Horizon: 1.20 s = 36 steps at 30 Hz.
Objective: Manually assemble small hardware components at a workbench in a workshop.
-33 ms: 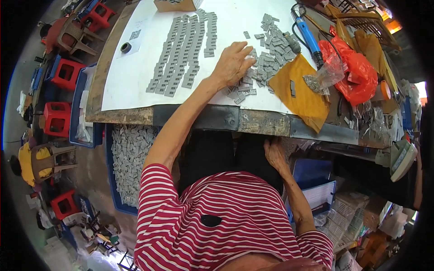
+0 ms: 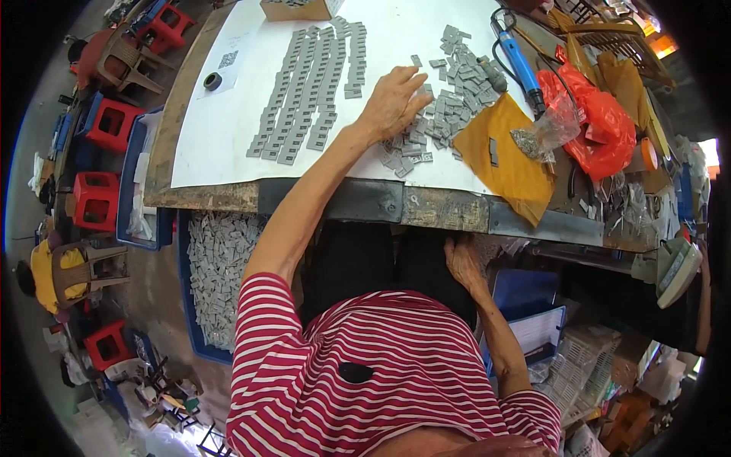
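My left hand (image 2: 392,105) reaches over the white sheet (image 2: 228,148) on the bench, palm down. Its fingers are stretched and apart, next to a loose heap of small grey flat pieces (image 2: 457,107); nothing shows in it, though the underside is hidden. To its left, more grey pieces lie in overlapping columns (image 2: 304,91), each with a dark square mark. One grey piece (image 2: 416,60) lies alone by my fingertips. Below the bench edge, my right hand (image 2: 462,263) rests on my dark-clad thigh, fingers extended and holding nothing visible.
A brown cloth (image 2: 506,152) with one grey piece, a blue pen-shaped tool (image 2: 520,65) and a red plastic bag (image 2: 601,122) lie at right. A cardboard box (image 2: 301,11) stands at the far edge, a black ring (image 2: 212,81) at left. Below left is a blue bin (image 2: 185,282) of pieces.
My left hand has shifted slightly away from me, its fingers a little farther up beside the heap. My right hand stays where it was.
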### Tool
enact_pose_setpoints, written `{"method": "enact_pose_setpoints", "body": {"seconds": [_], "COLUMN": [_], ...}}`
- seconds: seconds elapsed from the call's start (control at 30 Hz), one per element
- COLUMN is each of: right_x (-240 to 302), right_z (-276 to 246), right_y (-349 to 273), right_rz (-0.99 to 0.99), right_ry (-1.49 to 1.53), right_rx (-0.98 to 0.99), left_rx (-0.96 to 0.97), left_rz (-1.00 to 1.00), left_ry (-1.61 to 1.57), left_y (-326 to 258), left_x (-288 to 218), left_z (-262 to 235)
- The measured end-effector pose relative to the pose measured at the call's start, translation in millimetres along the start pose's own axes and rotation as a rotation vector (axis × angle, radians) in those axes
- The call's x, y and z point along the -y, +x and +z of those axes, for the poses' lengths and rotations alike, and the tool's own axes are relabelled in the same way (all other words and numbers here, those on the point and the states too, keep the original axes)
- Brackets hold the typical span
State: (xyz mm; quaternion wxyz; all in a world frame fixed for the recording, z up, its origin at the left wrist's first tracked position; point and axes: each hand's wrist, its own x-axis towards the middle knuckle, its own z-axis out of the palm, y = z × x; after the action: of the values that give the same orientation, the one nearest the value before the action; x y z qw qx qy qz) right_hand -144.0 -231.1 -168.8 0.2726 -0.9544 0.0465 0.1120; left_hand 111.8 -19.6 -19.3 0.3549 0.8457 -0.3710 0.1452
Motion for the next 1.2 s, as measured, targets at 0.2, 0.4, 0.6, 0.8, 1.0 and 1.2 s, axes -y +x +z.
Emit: {"method": "enact_pose_setpoints", "body": {"seconds": [0.2,0.4,0.6,0.8,1.0,1.2], "right_x": [9.7,14.1,2.9,-0.7,4.5,3.3], "right_z": [-9.0,-15.4,-10.1,0.0,-4.9,-2.8], "right_y": [-2.5,-3.7,-2.5,1.3,1.4,0.6], "right_rz": [-0.328,-0.244,-0.146,-0.191,-0.091,-0.037], "right_ry": [-0.243,-0.235,-0.141,-0.156,-0.062,0.011], "right_rx": [-0.172,-0.143,-0.09,-0.155,-0.139,-0.084], "left_rx": [-0.124,-0.167,-0.145,-0.198,-0.132,-0.139], "left_rz": [0.001,-0.017,-0.12,-0.063,-0.252,-0.308], "left_ry": [0.03,0.172,0.241,0.011,-0.206,-0.349], "left_y": [28.2,24.4,19.3,7.0,-15.3,-36.2], "left_x": [55.9,69.5,64.0,42.2,16.7,-7.2], "left_z": [19.8,19.4,13.3,13.3,-4.5,-1.3]}}
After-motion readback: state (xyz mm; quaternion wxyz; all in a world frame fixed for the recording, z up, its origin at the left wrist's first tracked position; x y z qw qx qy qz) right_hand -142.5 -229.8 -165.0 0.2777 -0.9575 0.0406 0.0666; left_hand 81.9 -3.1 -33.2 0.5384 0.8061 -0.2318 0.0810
